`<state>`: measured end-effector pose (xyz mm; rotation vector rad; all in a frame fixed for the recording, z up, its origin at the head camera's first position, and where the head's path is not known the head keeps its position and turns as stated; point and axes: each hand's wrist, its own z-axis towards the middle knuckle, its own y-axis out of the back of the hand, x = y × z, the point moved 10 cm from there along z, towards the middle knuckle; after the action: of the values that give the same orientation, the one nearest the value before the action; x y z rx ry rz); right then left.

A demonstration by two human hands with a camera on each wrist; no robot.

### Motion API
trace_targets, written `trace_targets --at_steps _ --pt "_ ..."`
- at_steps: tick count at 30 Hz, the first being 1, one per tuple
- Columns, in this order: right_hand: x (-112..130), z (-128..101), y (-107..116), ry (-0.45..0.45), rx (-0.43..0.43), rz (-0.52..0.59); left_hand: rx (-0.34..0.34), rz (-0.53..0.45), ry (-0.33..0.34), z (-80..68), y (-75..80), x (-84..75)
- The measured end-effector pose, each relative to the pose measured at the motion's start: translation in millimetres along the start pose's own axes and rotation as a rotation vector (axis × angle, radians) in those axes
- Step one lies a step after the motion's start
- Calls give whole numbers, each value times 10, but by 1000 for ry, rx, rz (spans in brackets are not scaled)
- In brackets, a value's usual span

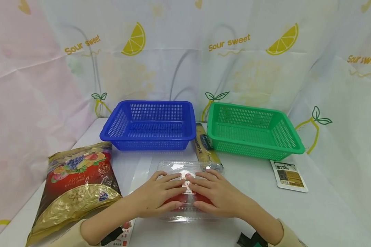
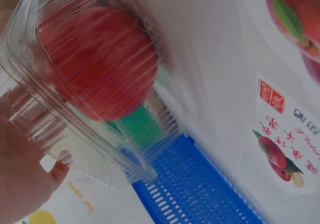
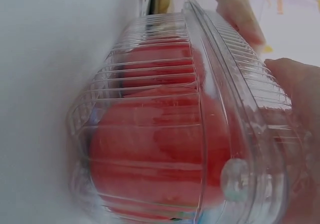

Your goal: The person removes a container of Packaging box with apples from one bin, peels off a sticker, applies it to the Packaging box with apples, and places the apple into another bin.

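A clear plastic clamshell box (image 1: 176, 166) lies on the table in front of me, its lid down. Red round fruits (image 3: 155, 144) show through its ribbed walls in both wrist views; their exact kind is hard to tell. My left hand (image 1: 160, 195) rests on the left half of the lid, fingers extended. From the other side my right hand (image 1: 219, 195) rests on the lid in the same way. A white label (image 1: 188, 183) with red print shows between the fingertips of both hands.
Behind the box stand a blue basket (image 1: 153, 144) and a green basket (image 1: 250, 147), a spaghetti packet (image 1: 205, 147) between them. To the left lies a large candy bag (image 1: 80, 185); a small white-edged packet (image 1: 289, 176) lies right. A printed plastic bag (image 1: 126, 236) is partly under my left forearm.
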<state>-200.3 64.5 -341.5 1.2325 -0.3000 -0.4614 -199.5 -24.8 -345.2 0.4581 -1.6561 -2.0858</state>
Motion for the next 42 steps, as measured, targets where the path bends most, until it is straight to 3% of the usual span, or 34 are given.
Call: trace_targets --at_steps 10,21,27,42 --pt "56 -20 103 95 -120 -4 -64 -32 -9 -103 30 25" --pt "176 -71 251 226 -293 18 -143 55 -76 -124 98 -26" --pt "208 -85 260 258 -309 3 -152 62 -82 -122 99 -38" --pt "195 -87 254 204 -304 -3 -170 59 -62 -100 81 -45"
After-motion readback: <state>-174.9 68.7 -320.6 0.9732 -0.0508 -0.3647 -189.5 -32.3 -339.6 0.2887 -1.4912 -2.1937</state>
